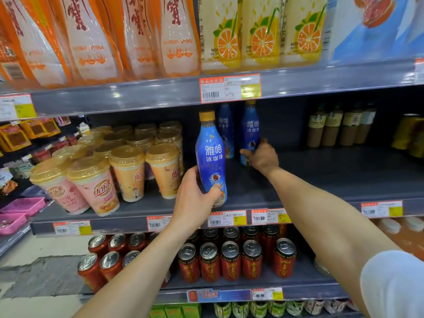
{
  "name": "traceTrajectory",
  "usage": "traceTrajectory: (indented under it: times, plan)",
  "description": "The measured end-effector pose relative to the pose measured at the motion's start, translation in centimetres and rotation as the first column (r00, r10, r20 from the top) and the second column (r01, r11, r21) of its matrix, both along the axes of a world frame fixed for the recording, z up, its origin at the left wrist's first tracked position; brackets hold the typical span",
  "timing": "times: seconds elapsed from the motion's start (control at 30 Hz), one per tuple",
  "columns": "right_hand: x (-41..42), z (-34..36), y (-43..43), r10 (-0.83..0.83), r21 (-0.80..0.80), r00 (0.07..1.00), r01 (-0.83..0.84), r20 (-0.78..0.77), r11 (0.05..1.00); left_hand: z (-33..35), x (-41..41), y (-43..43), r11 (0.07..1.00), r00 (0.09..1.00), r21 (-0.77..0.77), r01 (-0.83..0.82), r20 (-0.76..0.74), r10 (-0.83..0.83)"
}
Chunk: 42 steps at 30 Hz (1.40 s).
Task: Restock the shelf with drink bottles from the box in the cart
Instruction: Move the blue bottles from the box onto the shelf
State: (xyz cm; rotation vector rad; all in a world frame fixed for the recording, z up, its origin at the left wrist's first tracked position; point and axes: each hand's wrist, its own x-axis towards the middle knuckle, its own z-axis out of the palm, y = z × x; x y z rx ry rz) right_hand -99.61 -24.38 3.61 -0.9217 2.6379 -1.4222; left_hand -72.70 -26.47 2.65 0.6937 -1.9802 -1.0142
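My left hand (195, 198) grips a blue iced-coffee bottle with a gold cap (210, 154) around its lower half, upright near the front edge of the dark middle shelf (344, 175). My right hand (261, 157) reaches deeper in and holds the base of a second blue bottle (251, 129) standing at the back. A third blue bottle (226, 129) stands between them, further back, touched by neither hand. The box and cart are out of view.
Milk-tea cups with gold lids (128, 171) crowd the shelf's left part. Brown coffee bottles (339, 127) stand at the back right, yellow cans (410, 134) beyond. Red cans (229, 260) fill the shelf below, juice bottles (261, 31) the one above. Bare shelf lies right of my right hand.
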Motion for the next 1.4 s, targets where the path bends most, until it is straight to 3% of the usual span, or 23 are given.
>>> traceTrajectory:
  times: [0.1,0.27,0.4,0.53,0.67,0.87,1.4]
  plan:
    - [0.4,0.0,1.1,0.002,0.034,1.000,-0.003,0.030,0.999,0.3,-0.7,-0.3,1.000,1.000,0.000,0.013,0.007,-0.013]
    - [2.2,0.1,5.1,0.087,0.252,0.994,-0.069,-0.064,0.965,1.6,-3.2,-1.7,0.999,0.999,-0.010,0.037,0.006,-0.037]
    - [4.7,-0.6,9.5,0.205,0.249,0.972,-0.172,-0.114,0.953,1.3,-6.1,-3.6,0.999,0.999,0.015,0.029,0.024,-0.029]
    - [7.2,-1.2,13.0,0.349,0.251,0.926,-0.308,-0.142,0.918,-0.5,-8.3,-5.3,0.999,0.997,0.038,0.037,0.073,-0.040]
    - [7.7,-2.2,14.6,0.457,0.373,0.848,-0.345,-0.270,0.861,-1.3,-10.2,-6.9,0.998,0.995,0.045,0.038,0.085,-0.042]
    - [7.5,-3.6,14.4,0.445,0.373,0.790,-0.295,-0.423,0.880,-1.6,-12.6,-8.4,0.999,0.998,0.035,0.013,0.054,-0.015]
    - [7.2,-3.9,14.2,0.436,0.398,0.790,-0.267,-0.430,0.878,-1.8,-15.9,-10.3,1.000,1.000,0.020,-0.001,-0.016,0.001]
